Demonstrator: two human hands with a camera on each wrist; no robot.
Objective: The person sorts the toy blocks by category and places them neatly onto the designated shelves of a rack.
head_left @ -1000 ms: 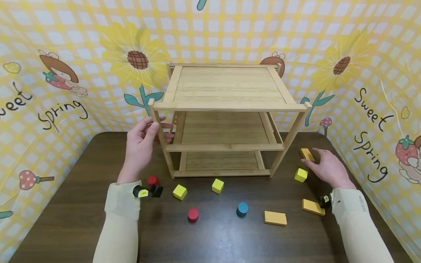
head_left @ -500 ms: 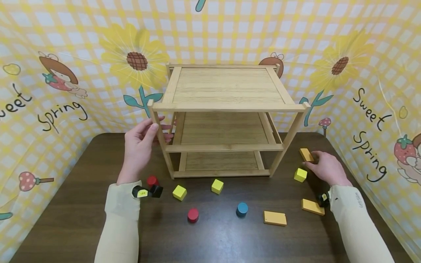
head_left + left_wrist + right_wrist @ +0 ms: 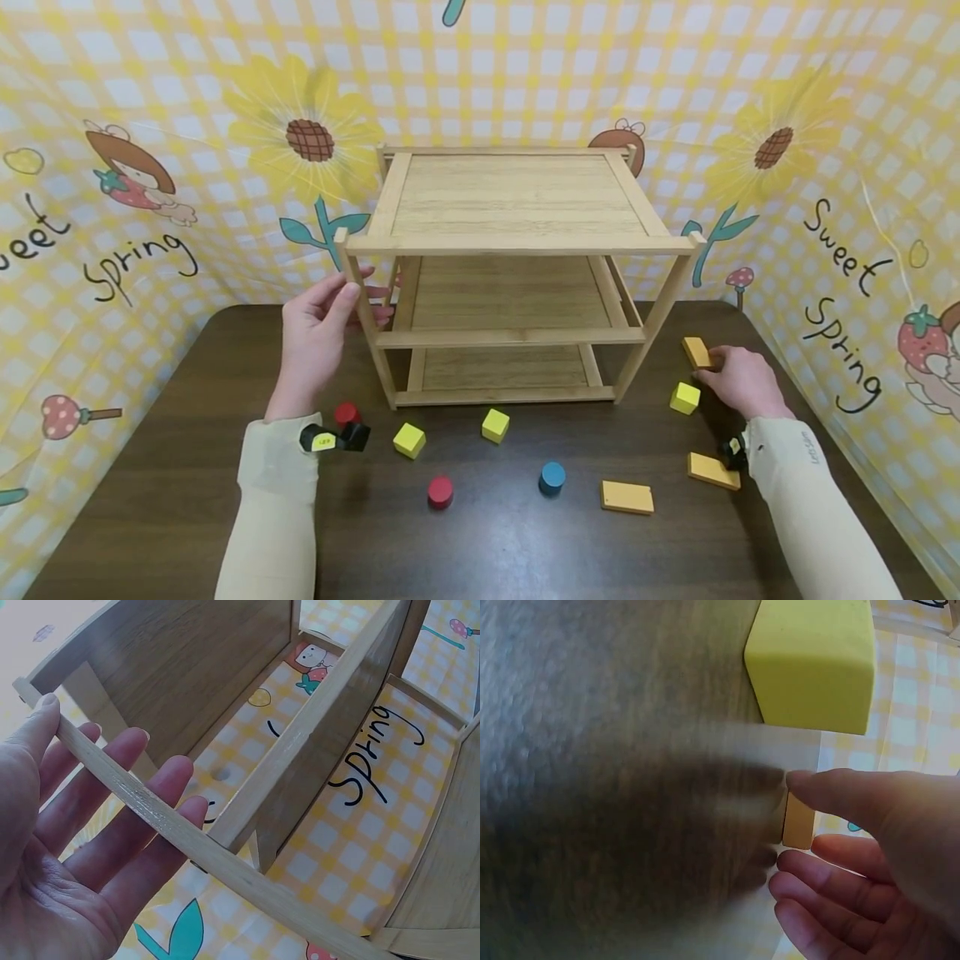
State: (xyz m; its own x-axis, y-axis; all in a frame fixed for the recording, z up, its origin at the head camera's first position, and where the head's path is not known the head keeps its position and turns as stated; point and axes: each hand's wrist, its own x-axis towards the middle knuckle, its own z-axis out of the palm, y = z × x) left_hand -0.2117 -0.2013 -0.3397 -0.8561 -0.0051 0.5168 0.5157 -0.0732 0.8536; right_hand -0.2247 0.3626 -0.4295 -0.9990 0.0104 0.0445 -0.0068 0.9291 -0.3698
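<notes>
Orange rectangular block (image 3: 695, 352), likely wood, right of frame: light, stiff by look; right hand (image 3: 742, 382) pinching edges, best hold. Left hand (image 3: 313, 342) loosely gripping pale wooden rack (image 3: 513, 292).

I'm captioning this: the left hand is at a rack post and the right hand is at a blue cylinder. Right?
Not quite: the right hand is at the farthest orange block; the head view shows it. The left hand is at a rack post, as you say.
</notes>
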